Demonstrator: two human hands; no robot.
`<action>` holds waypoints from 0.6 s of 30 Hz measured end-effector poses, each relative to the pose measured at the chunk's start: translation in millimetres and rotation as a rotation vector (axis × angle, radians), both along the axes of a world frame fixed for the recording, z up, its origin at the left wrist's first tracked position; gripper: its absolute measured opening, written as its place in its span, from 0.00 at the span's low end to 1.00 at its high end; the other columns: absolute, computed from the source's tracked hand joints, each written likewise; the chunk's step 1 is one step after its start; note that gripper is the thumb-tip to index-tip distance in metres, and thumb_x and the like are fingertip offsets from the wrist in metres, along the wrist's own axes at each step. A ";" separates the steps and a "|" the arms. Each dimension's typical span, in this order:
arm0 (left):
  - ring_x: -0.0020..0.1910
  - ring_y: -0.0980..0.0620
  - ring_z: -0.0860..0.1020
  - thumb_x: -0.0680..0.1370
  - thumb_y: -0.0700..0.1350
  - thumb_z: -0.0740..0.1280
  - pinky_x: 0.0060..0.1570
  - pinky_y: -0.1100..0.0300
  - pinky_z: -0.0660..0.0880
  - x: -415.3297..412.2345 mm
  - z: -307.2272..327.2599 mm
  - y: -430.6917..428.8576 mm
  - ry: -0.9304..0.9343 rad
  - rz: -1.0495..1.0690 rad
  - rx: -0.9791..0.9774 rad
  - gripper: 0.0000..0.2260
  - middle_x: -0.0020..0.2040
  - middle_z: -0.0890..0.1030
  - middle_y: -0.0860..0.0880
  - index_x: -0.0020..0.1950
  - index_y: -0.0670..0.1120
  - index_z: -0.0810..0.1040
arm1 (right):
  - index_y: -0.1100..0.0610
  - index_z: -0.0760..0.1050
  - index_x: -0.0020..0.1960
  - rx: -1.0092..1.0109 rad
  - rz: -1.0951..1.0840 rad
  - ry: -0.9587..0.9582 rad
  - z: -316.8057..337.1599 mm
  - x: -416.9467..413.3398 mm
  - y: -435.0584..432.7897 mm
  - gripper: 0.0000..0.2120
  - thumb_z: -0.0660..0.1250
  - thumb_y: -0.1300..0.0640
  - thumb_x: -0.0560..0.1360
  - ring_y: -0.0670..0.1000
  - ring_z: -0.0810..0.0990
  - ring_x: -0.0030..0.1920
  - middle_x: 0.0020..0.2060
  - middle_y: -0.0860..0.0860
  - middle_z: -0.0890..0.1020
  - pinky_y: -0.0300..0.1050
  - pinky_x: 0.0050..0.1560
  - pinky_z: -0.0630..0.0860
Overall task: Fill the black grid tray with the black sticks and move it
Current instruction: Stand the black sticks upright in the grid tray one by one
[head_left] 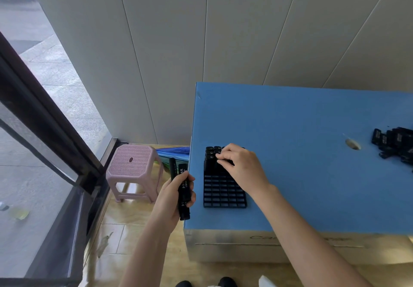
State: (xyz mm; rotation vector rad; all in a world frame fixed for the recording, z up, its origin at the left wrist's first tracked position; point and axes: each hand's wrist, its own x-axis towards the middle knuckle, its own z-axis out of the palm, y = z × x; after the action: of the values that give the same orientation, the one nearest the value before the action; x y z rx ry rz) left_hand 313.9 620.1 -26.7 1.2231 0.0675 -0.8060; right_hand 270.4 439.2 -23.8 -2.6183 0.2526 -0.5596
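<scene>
- left hand (pixel 173 197), nearest the camera and just off the worktop's left edge, is curled round a bundle of black sticks (pixel 183 188) that point away from the person.
- right hand (pixel 241 166) is to its right, fingers bent down onto the tops of the standing sticks (pixel 211 155); i cannot tell whether it pinches one.
- black grid tray (pixel 223 194) lies flat on the blue worktop (pixel 301 119) between the two hands; its far rows under the right hand hold sticks, its near cells show open.
- loose sticks (pixel 393 143) lie piled well to the right of the right hand.
- pink stool (pixel 134 164) stands on the floor, left of the left hand.
</scene>
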 end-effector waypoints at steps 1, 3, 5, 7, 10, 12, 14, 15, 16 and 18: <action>0.23 0.52 0.69 0.79 0.43 0.60 0.20 0.65 0.63 -0.3 0.8 -0.5 -0.003 0.005 0.000 0.10 0.32 0.71 0.46 0.41 0.40 0.73 | 0.57 0.82 0.46 -0.030 0.000 -0.009 -1.3 0.7 0.7 0.05 0.69 0.58 0.73 0.48 0.76 0.37 0.41 0.48 0.80 0.42 0.37 0.73; 0.23 0.52 0.69 0.79 0.43 0.59 0.20 0.65 0.64 -0.4 2.2 -1.1 -0.008 0.014 0.001 0.10 0.32 0.71 0.46 0.41 0.40 0.73 | 0.57 0.82 0.45 -0.067 -0.013 -0.021 -4.0 -0.3 3.1 0.04 0.69 0.57 0.73 0.45 0.72 0.36 0.40 0.48 0.78 0.41 0.34 0.69; 0.23 0.52 0.70 0.79 0.43 0.60 0.20 0.65 0.64 -0.4 3.0 -1.6 -0.012 0.032 0.002 0.10 0.33 0.71 0.46 0.41 0.39 0.73 | 0.56 0.81 0.46 -0.082 -0.037 -0.030 -4.9 -2.6 5.8 0.05 0.68 0.57 0.74 0.46 0.72 0.39 0.41 0.48 0.77 0.40 0.34 0.70; 0.24 0.51 0.70 0.79 0.43 0.60 0.21 0.64 0.66 -0.4 3.6 -2.7 -0.013 0.064 -0.003 0.09 0.33 0.72 0.46 0.42 0.39 0.73 | 0.56 0.80 0.51 -0.072 -0.064 -0.059 -4.0 -6.2 11.3 0.07 0.66 0.56 0.75 0.47 0.74 0.42 0.44 0.48 0.76 0.39 0.36 0.72; 0.26 0.50 0.72 0.80 0.42 0.60 0.26 0.62 0.68 -0.5 4.2 -6.6 -0.007 0.127 -0.052 0.09 0.33 0.72 0.46 0.41 0.40 0.73 | 0.54 0.76 0.53 0.203 -0.103 -0.087 1.3 -19.3 31.0 0.08 0.62 0.55 0.77 0.42 0.75 0.42 0.47 0.45 0.75 0.35 0.41 0.74; 0.28 0.50 0.73 0.80 0.41 0.60 0.29 0.61 0.69 -1.2 5.2 -9.7 -0.001 0.169 -0.102 0.09 0.34 0.72 0.46 0.42 0.40 0.73 | 0.51 0.73 0.48 0.493 -0.114 0.020 4.4 -29.2 48.0 0.04 0.59 0.52 0.78 0.42 0.78 0.38 0.42 0.45 0.78 0.39 0.41 0.77; 0.29 0.51 0.73 0.80 0.42 0.60 0.31 0.60 0.69 -3.1 6.9 -13.3 0.014 0.188 -0.140 0.09 0.33 0.73 0.47 0.42 0.41 0.73 | 0.52 0.70 0.46 0.785 -0.081 0.237 6.4 -35.0 62.9 0.06 0.60 0.50 0.78 0.44 0.80 0.36 0.41 0.48 0.80 0.43 0.42 0.79; 0.29 0.52 0.73 0.80 0.43 0.60 0.32 0.59 0.70 -4.3 8.1 -15.1 0.021 0.188 -0.149 0.09 0.33 0.73 0.48 0.42 0.42 0.73 | 0.54 0.70 0.48 0.920 -0.058 0.319 6.5 -36.4 68.4 0.07 0.62 0.51 0.77 0.45 0.81 0.36 0.41 0.50 0.81 0.42 0.42 0.80; 0.29 0.52 0.73 0.80 0.44 0.60 0.33 0.59 0.69 -5.5 9.5 -17.0 0.027 0.187 -0.151 0.09 0.33 0.73 0.49 0.42 0.42 0.73 | 0.56 0.70 0.49 1.030 -0.045 0.356 6.0 -36.9 72.4 0.08 0.64 0.52 0.76 0.46 0.82 0.36 0.42 0.51 0.82 0.40 0.42 0.80; 0.29 0.52 0.72 0.80 0.46 0.60 0.32 0.57 0.66 -6.9 11.6 -20.9 0.019 0.190 -0.131 0.10 0.32 0.73 0.49 0.41 0.43 0.72 | 0.59 0.69 0.52 1.179 -0.059 0.334 5.3 -36.9 76.8 0.10 0.67 0.57 0.74 0.47 0.82 0.35 0.40 0.53 0.82 0.38 0.41 0.79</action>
State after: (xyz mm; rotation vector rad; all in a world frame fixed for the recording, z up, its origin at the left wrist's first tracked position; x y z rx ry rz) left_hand 307.0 599.2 -15.1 1.0683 0.1423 -0.6464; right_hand 233.5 516.0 -18.5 -1.5243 0.5564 0.0609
